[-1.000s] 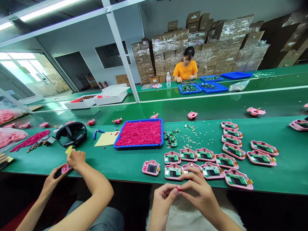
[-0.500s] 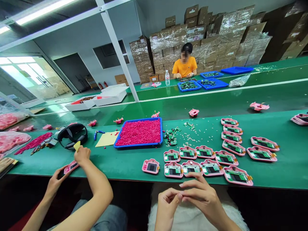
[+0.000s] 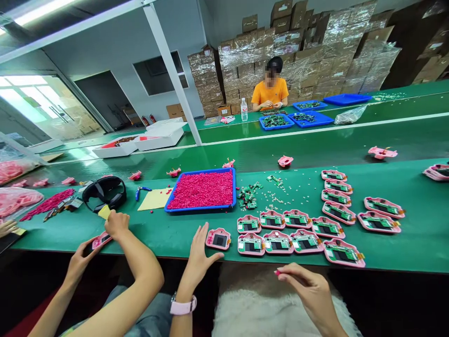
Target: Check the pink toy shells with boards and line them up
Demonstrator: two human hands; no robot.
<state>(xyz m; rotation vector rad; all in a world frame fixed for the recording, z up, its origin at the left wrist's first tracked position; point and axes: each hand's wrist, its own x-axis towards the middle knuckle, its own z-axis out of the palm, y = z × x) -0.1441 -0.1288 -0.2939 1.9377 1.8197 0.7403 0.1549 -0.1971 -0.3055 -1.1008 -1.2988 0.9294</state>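
Observation:
My left hand (image 3: 199, 255), with a pink watch strap at the wrist, is open, its fingers spread just left of a pink shell with a dark screen (image 3: 218, 239). Between the thumb and forefinger of my right hand (image 3: 305, 281) is a small red piece (image 3: 277, 273), held over my lap near the table edge. Several pink shells with green circuit boards (image 3: 250, 245) lie in rows beyond and to the right. Behind the lone shell stands a blue tray (image 3: 235, 187) full of small red pieces.
Loose green boards (image 3: 248, 197) and scattered tiny pale parts lie right of the tray. To the left, a co-worker's hands (image 3: 117, 223) hold a pink shell, near black headphones (image 3: 105, 193). A person in orange (image 3: 270, 93) sits across the belt (image 3: 315, 147).
My hands, together before, are now apart. The left has moved left and opened beside the lone shell; the right has moved slightly right and down, and a red piece now shows in its fingers.

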